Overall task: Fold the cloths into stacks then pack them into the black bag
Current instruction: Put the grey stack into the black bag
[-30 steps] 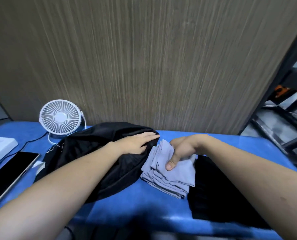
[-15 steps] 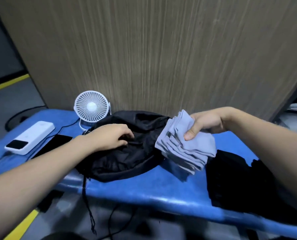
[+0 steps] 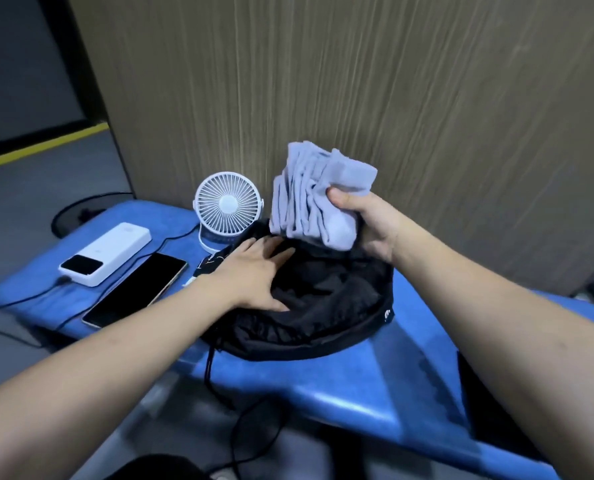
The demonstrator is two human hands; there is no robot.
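A stack of folded grey cloths (image 3: 309,195) hangs in the air above the far end of the black bag (image 3: 323,317), gripped from the right by my right hand (image 3: 368,223). The bag lies crumpled on the blue table (image 3: 357,386), its drawstring trailing over the front edge. My left hand (image 3: 257,271) lies flat on the bag's left upper part with fingers spread toward its far edge. A black cloth (image 3: 475,403) shows at the table's right, mostly hidden by my right forearm.
A small white fan (image 3: 229,206) stands just behind the bag on the left. A white power bank (image 3: 106,252) and a dark phone (image 3: 136,289) lie at the table's left with a cable. A wood-grain wall (image 3: 357,98) rises directly behind.
My right hand has lifted the grey stack off the table and carried it left, up over the bag. My left hand has slid along the bag's top toward its far edge.
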